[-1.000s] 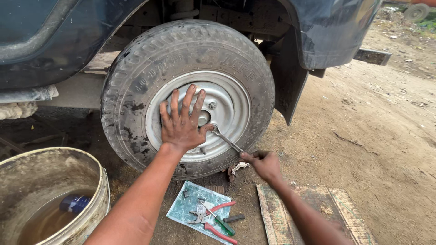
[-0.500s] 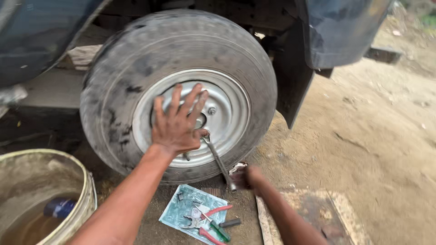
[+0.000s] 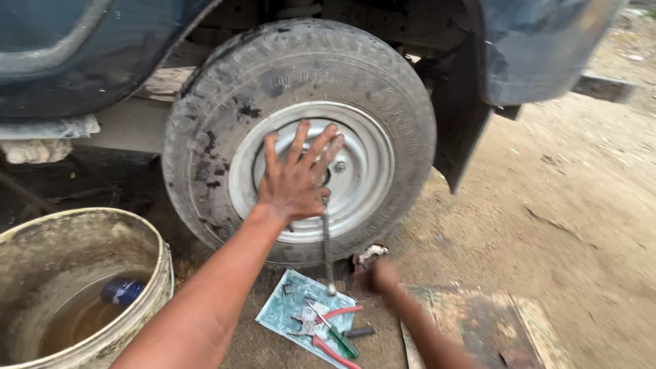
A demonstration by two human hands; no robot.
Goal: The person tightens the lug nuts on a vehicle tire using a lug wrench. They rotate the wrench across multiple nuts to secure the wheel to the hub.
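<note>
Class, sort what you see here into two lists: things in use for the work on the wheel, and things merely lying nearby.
In use:
left hand pressed flat on the wheel
wrench hanging down from the hub
right hand, blurred, beside the wrench's lower end

Lying about:
bucket of murky water
pliers and small tools on a sheet
wooden board

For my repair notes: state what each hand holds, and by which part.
Left hand holds nothing; its palm lies flat on the wheel hub. Right hand is blurred, beside the wrench's lower end; any hold cannot be told.
</note>
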